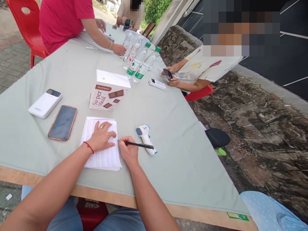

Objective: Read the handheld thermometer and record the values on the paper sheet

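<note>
Head view: the left hand (pixel 102 138) presses on the paper sheets (pixel 103 161), fingers spread apart and grasping nothing, likely to stop the loose pages sliding. The right hand (pixel 130 153) has its grip clamped on a black pen (pixel 142 145) close to the tip, presumably for fine control; that tip sits at the sheets' right edge. The pages lie on the desk (pixel 183 154) directly before the person, within both hands' reach. Phone (pixel 63 123) and power bank (pixel 45 103) at left, box (pixel 109 93) beyond, and thermometer (pixel 145 136) at right seem placed to leave the pages uncovered.
</note>
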The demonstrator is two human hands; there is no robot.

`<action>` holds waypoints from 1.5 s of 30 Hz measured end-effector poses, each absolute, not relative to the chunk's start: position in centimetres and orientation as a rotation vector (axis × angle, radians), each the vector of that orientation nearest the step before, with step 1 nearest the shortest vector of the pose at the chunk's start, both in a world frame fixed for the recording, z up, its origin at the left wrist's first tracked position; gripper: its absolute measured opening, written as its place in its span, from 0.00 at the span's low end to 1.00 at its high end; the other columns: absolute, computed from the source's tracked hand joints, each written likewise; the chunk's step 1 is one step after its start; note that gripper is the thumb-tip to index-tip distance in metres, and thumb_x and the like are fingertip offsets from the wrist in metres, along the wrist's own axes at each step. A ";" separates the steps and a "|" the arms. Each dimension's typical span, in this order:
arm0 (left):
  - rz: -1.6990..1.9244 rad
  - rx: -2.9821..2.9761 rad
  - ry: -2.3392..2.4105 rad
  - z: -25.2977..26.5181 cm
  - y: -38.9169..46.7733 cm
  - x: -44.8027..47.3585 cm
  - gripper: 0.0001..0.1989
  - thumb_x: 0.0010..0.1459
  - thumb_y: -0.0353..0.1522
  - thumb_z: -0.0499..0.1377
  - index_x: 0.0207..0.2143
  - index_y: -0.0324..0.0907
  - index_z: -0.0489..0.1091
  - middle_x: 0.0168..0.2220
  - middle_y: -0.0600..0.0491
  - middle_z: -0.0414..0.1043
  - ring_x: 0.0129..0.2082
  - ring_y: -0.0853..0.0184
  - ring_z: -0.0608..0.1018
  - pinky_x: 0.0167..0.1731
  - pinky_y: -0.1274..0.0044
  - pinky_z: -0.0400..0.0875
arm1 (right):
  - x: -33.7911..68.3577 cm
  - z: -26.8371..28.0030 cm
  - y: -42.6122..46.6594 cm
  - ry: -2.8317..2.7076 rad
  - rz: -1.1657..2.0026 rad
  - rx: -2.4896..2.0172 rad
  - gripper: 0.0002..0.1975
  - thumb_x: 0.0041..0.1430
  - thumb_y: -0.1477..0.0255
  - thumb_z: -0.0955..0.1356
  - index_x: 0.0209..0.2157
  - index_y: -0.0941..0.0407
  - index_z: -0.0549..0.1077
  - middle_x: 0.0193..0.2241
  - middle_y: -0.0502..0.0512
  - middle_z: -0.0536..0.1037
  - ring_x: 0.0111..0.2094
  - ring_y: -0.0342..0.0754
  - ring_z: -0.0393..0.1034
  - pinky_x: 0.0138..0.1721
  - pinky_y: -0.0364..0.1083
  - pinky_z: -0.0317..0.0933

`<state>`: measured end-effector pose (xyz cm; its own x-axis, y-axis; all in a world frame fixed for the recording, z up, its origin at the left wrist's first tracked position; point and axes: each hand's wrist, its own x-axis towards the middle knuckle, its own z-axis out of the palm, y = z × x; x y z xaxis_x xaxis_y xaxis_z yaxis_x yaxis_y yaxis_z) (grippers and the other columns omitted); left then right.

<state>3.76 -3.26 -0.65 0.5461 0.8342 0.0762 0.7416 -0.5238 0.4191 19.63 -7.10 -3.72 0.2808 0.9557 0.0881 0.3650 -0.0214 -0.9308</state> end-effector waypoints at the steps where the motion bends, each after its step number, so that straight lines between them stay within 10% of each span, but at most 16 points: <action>1: 0.377 2.450 1.298 -0.6 -3.3 3.8 0.13 0.52 0.36 0.66 0.41 0.48 0.74 0.58 0.45 0.61 0.62 0.50 0.60 0.61 0.48 0.43 | 19.6 -3.7 -7.1 -1.257 0.759 -1.578 0.04 0.44 0.68 0.64 0.22 0.54 0.66 0.19 0.46 0.68 0.23 0.44 0.60 0.27 0.44 0.57; 10: 0.467 2.427 1.306 -0.8 -3.1 3.6 0.13 0.48 0.36 0.67 0.37 0.44 0.72 0.55 0.45 0.65 0.61 0.49 0.62 0.60 0.50 0.47 | 20.4 -4.5 -6.9 -1.310 0.503 -1.545 0.11 0.58 0.63 0.62 0.36 0.54 0.70 0.31 0.52 0.73 0.32 0.48 0.66 0.35 0.48 0.63; 17: 1.284 1.899 1.688 -0.1 -1.0 0.6 0.06 0.54 0.30 0.56 0.36 0.44 0.63 0.39 0.50 0.67 0.43 0.62 0.72 0.46 0.67 0.69 | 23.1 -6.5 -5.1 -1.860 0.151 -1.485 0.22 0.60 0.79 0.55 0.51 0.56 0.71 0.43 0.63 0.72 0.45 0.55 0.66 0.45 0.55 0.62; 27: 1.334 1.375 1.596 0.9 5.9 -2.7 0.44 0.38 0.32 0.70 0.56 0.43 0.53 0.60 0.41 0.55 0.62 0.51 0.60 0.61 0.60 0.57 | 24.9 -4.5 -5.2 -1.681 -0.057 -1.788 0.20 0.57 0.72 0.63 0.52 0.52 0.69 0.47 0.63 0.70 0.47 0.60 0.62 0.46 0.57 0.56; 39: 1.338 1.346 1.445 5.1 7.2 -2.9 0.39 0.33 0.33 0.73 0.49 0.43 0.61 0.45 0.48 0.69 0.48 0.58 0.73 0.49 0.65 0.69 | 25.6 -1.6 -4.3 -1.434 0.454 -2.410 0.23 0.55 0.70 0.65 0.52 0.62 0.66 0.42 0.67 0.73 0.45 0.60 0.68 0.42 0.52 0.59; 45: 1.446 0.992 1.084 5.5 0.5 -1.9 0.31 0.39 0.38 0.71 0.45 0.42 0.65 0.46 0.48 0.73 0.43 0.60 0.77 0.45 0.66 0.71 | 24.1 0.3 -4.5 -1.075 0.671 -1.782 0.27 0.48 0.66 0.65 0.52 0.56 0.67 0.45 0.59 0.75 0.43 0.55 0.69 0.42 0.50 0.62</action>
<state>-1.91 0.53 5.49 -0.1307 0.9909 0.0324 -0.2465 -0.0641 0.9670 24.14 -4.48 0.27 0.4702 0.8825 0.0071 0.3814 -0.1959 -0.9034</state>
